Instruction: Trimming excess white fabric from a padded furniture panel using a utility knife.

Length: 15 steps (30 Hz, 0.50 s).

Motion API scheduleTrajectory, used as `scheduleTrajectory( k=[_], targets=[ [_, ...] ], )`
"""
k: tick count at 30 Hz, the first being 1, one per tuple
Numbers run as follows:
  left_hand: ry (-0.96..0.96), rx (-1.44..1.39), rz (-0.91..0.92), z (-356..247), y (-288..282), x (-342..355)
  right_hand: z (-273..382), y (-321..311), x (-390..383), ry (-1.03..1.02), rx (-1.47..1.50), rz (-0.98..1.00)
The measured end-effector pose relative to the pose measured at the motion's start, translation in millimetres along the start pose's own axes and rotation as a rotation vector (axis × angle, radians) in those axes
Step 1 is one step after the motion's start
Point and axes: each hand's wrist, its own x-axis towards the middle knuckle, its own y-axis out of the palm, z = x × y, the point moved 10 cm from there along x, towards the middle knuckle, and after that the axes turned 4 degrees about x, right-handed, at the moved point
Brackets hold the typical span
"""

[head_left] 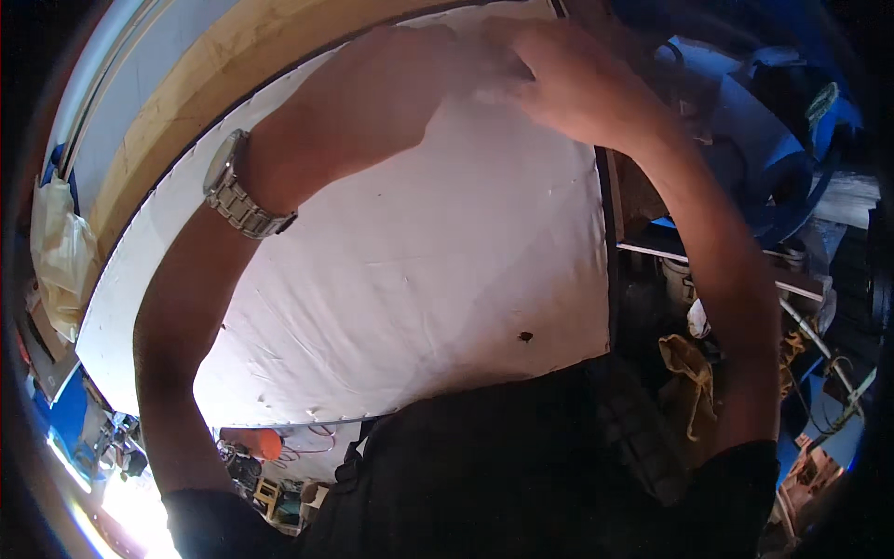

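Note:
A large panel covered in white cloth (410,242) lies in front of my body, with dark edging and small tack-like dots along its near and left edges. My left hand (400,70) reaches over its far part, a metal-banded watch (244,191) on the wrist. My right hand (554,74) comes in from the right at the same far edge, close to the left, thumb side toward it. Both hands are hazy and smeared there, so their fingers and anything between them cannot be made out. A small dark hole or stain (525,336) marks the cloth near the right.
A wooden board (177,121) curves along the far left, beside a hanging plastic bag (63,252). On the right are a brown cloth (687,373), buckets and blue clutter. Below the panel's near edge, an orange object (265,443) and cables lie on the floor.

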Motion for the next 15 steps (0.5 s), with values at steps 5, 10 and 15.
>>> scheduleTrajectory(
  k=[5, 10, 15],
  targets=[
    [0.054, -0.025, 0.009, -1.8, 2.3, -0.3, -9.5, 15.3, 9.9, 0.021, 0.054, 0.081],
    [0.082, -0.026, -0.027, -3.5, -1.4, -0.3, -5.3, 19.1, 13.3, -0.012, 0.076, 0.103],
    [0.096, -0.079, -0.004, -5.6, -2.0, -2.1, 12.5, 17.4, 2.6, -0.016, -0.069, 0.032]
  ],
)
